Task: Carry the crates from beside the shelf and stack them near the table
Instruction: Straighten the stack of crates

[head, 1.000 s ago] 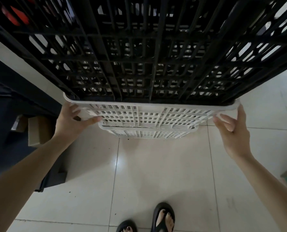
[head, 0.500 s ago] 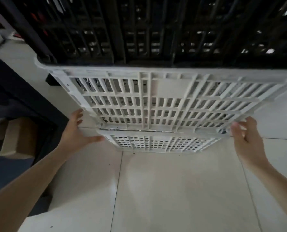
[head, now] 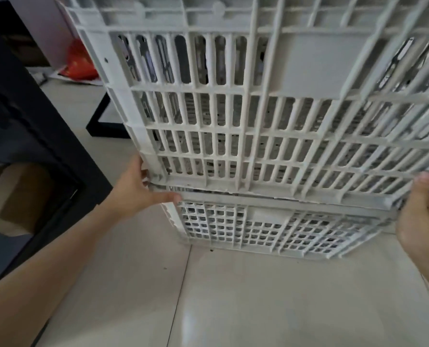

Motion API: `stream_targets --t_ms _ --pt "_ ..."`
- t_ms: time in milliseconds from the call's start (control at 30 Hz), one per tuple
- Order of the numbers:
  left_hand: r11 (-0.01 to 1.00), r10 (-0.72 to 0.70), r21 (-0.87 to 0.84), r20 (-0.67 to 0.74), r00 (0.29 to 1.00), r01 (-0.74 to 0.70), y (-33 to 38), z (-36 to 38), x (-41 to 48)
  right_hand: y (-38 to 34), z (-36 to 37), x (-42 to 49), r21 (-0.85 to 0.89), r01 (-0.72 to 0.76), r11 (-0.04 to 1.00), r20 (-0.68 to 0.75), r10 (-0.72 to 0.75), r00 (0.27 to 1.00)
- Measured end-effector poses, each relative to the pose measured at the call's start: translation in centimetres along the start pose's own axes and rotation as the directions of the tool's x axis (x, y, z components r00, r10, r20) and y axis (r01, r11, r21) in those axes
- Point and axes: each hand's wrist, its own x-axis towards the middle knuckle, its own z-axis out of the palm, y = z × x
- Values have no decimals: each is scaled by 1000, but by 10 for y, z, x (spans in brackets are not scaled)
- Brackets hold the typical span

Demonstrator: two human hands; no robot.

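Filling the upper and right part of the frame, a white slatted crate [head: 271, 108] sits on top of a lower white crate [head: 271, 231] that rests on the tiled floor [head: 258, 301]. Seam between the two runs across mid-frame. Left hand [head: 136, 191] is at the left corner of that seam, palm against the crate side, thumb laid along the lower crate's rim; grip is wide, flat contact, not closed round anything. Right hand [head: 421, 221] at the right edge of the frame, by the right end of the seam, fingers spread and loosely curled; also wide, and whether it touches the crate cannot be told.

Step, as a judgement: upper crate looks set down on the stack, hands steadying or squaring it at the corners. Both ends of the seam look roughly flush, right end partly hidden by the hand.

Next move likely calls for checking the upper crate is seated in the rim, then letting go and going for another crate.

Black table [head: 33, 126] with a black leg [head: 101, 121] at left. Cardboard box [head: 13, 196] underneath it, lower left. Something red [head: 79, 62] on the floor, upper left, blurred.
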Motion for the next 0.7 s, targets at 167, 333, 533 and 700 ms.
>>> stream_targets --t_ms 167,333,533,700 --pt "999 26 -38 -32 999 -27 6 1 -7 -12 -3 -2 29 -43 999 -20 43 999" --pt "997 73 -26 -64 995 -75 10 4 -12 -21 -8 -5 40 -38 998 -15 39 999" --pt "993 116 -1 -144 983 -117 4 11 -21 -30 -20 -5 29 -66 997 29 65 997" --pt "993 118 10 -165 979 -118 4 12 -27 -27 -20 -2 38 -75 996 65 72 995"
